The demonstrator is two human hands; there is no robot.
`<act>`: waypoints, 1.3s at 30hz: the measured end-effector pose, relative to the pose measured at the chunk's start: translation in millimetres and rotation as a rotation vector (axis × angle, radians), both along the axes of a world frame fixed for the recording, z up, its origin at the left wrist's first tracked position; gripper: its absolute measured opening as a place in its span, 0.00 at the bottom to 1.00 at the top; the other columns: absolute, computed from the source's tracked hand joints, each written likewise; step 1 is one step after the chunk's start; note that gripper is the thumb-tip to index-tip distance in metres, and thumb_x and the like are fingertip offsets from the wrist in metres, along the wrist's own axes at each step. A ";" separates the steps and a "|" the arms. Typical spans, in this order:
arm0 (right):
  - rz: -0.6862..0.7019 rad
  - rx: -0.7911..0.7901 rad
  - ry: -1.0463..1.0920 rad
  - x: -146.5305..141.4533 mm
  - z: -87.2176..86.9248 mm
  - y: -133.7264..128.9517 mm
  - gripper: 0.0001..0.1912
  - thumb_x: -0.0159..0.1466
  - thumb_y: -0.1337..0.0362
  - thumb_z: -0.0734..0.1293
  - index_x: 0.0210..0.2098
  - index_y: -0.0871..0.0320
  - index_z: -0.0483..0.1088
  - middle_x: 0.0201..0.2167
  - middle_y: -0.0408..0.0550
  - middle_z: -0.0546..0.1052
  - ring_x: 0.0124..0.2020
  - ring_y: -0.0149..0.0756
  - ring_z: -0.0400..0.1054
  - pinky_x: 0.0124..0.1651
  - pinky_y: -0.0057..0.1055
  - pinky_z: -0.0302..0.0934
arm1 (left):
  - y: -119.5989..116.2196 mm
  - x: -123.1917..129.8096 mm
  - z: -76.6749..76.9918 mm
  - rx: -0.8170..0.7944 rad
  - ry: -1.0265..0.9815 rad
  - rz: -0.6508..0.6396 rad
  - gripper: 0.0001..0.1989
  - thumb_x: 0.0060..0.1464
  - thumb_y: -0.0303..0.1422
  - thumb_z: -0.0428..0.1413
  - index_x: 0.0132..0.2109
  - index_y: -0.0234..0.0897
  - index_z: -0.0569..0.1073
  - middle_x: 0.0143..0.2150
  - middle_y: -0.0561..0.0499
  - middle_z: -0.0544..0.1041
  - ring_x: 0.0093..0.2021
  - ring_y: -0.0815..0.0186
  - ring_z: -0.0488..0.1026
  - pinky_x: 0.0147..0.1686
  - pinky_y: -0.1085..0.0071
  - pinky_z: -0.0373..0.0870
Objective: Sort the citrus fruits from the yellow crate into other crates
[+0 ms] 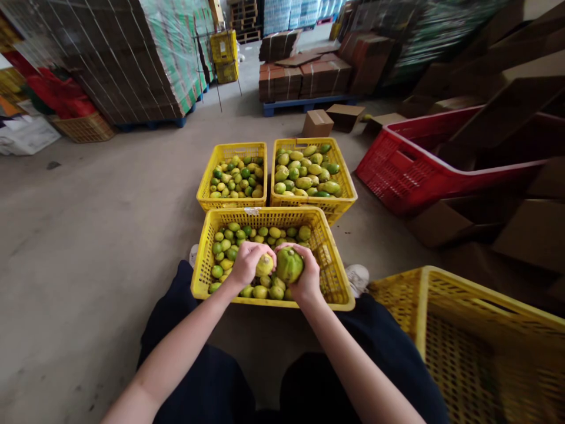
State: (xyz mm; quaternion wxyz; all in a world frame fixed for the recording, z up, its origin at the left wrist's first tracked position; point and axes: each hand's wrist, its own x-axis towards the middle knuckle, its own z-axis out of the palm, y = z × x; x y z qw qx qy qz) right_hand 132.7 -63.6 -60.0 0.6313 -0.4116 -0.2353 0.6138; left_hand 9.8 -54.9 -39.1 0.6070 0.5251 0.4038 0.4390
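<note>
Over the near yellow crate [198, 259], my left hand [245, 264] is closed around a small yellow lemon [264, 265]. Beside it, my right hand [309, 272] grips a larger, ribbed green citrus fruit [289, 265]. The two fruits are held close together, stem ends facing me. Below lie many green and yellow lemons [226, 250], partly hidden by my hands. Behind stand two more crates: the left yellow crate [232, 203] holds small mixed green and yellow lemons, and the right yellow crate [309, 202] holds larger, longer ones.
A yellow crate [422, 306] stands close at my right. Beyond it are a red crate [388, 171] with cardboard and loose cardboard boxes [318, 122]. Flattened cartons lie on a blue pallet [304, 105]. A wrapped stack [110, 59] rises at the back left. Concrete floor [110, 224] extends leftward.
</note>
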 end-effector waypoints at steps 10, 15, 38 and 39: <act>0.136 -0.331 0.415 12.2 10.7 5.5 0.11 0.56 0.62 0.61 0.31 0.61 0.72 0.24 0.49 0.76 0.26 0.37 0.71 0.29 0.33 0.68 | 15.5 -4.5 3.7 -0.814 -0.605 0.201 0.19 0.57 0.38 0.44 0.33 0.27 0.72 0.28 0.44 0.75 0.26 0.65 0.74 0.24 0.73 0.73; 0.093 -0.457 0.465 15.8 8.6 6.8 0.08 0.60 0.64 0.60 0.32 0.61 0.69 0.24 0.49 0.76 0.28 0.37 0.72 0.32 0.36 0.71 | 18.0 -5.4 -0.6 -0.998 -0.693 0.355 0.15 0.58 0.34 0.45 0.38 0.25 0.69 0.29 0.41 0.73 0.30 0.66 0.74 0.26 0.77 0.75; 0.131 -0.628 0.491 12.0 -5.9 12.7 0.12 0.60 0.60 0.59 0.37 0.62 0.67 0.21 0.49 0.72 0.24 0.38 0.70 0.22 0.29 0.65 | 17.1 -4.1 -14.5 -1.041 -0.702 0.243 0.18 0.54 0.36 0.45 0.44 0.26 0.70 0.29 0.41 0.75 0.24 0.66 0.69 0.19 0.73 0.68; 0.134 -0.617 0.489 12.3 -5.5 12.4 0.12 0.59 0.60 0.59 0.37 0.61 0.67 0.21 0.49 0.72 0.24 0.38 0.70 0.22 0.30 0.64 | 17.0 -4.5 -14.6 -1.029 -0.712 0.239 0.18 0.54 0.36 0.46 0.44 0.26 0.70 0.30 0.41 0.75 0.25 0.65 0.69 0.20 0.73 0.69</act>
